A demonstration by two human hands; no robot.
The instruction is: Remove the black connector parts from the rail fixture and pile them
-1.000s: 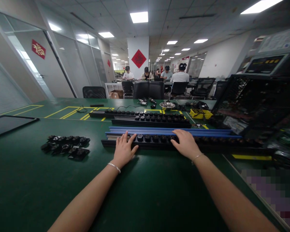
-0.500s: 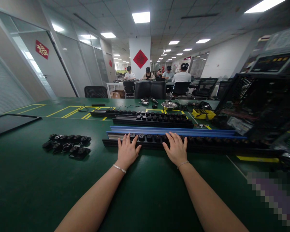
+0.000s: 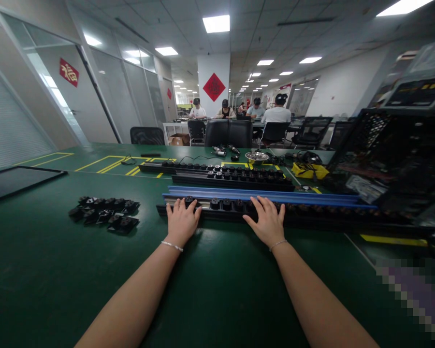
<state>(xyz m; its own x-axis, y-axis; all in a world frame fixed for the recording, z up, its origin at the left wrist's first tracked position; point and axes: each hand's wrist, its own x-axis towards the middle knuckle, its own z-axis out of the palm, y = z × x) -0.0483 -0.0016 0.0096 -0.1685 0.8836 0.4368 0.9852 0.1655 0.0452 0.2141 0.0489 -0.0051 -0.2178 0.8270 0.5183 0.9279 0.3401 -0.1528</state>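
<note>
A long black rail (image 3: 217, 215) lies crosswise before me, holding a row of black socket modules (image 3: 227, 204). My left hand (image 3: 182, 222) rests near its left end, fingers apart, fingertips at a single socket module (image 3: 189, 199). A bare stretch of channel (image 3: 204, 203) shows between that module and the row. My right hand (image 3: 267, 221) is also open, its spread fingers lying over the row farther right and covering some modules. Directly behind the rail runs a blue strip (image 3: 311, 195).
Loose black modules (image 3: 110, 212) lie in a group on the green table (image 3: 94, 280) at left. Farther back are more filled rails (image 3: 235, 180), a metal bowl (image 3: 256, 157) and a yellow tray (image 3: 309, 170). A dark open-framed unit (image 3: 395, 145) stands at right. Several people sit beyond.
My left hand has shifted left along the rail, and a gap now shows between the module at its fingers and the row. My right hand stays nearly in place; the view has shifted slightly.
</note>
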